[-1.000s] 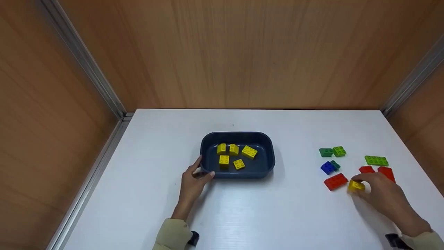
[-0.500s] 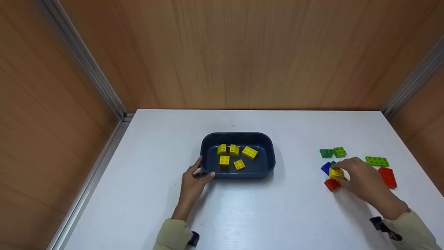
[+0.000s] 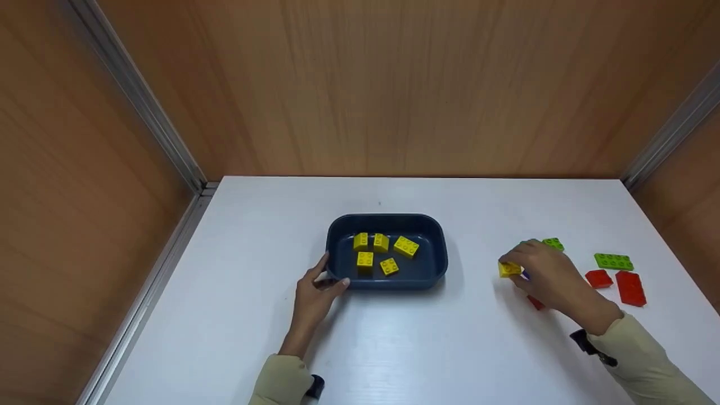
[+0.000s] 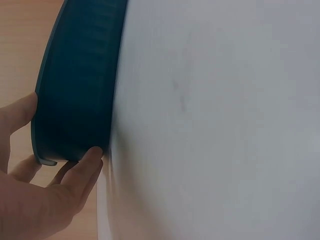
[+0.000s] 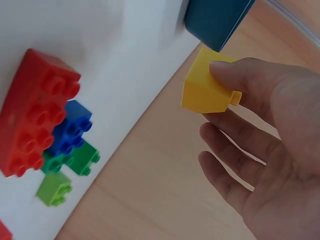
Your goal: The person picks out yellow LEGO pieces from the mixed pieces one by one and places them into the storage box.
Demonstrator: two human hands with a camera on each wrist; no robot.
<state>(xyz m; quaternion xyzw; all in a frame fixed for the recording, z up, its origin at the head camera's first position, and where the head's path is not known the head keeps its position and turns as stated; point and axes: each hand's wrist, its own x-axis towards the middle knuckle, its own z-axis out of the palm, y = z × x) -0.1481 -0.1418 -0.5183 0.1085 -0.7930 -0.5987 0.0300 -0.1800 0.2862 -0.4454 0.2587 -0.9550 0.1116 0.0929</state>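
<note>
My right hand (image 3: 548, 275) pinches a yellow toy building brick (image 5: 207, 85) between thumb and fingers, held above the table. The right wrist view shows the brick's studs toward the palm, with the other fingers loosely bent below it. My left hand (image 3: 312, 295) grips the near left corner of a dark blue tray (image 3: 394, 284), thumb and fingers spread on either side of the corner. In the left wrist view, fingertips (image 4: 92, 155) touch the tray's wall (image 4: 80, 85). Several yellow bricks (image 3: 405, 246) lie apart inside the tray.
Right of the tray lie red bricks (image 3: 631, 288), a long light green brick (image 3: 613, 261) and a small light green brick (image 3: 553, 243). Blue (image 5: 72, 127) and dark green bricks (image 5: 82, 157) sit under my right hand. Wooden panels (image 3: 394, 90) enclose the white table (image 3: 270, 214).
My right hand has carried the yellow brick leftward from among the red bricks, past the blue brick, toward the tray. My left hand and the tray have stayed in place.
</note>
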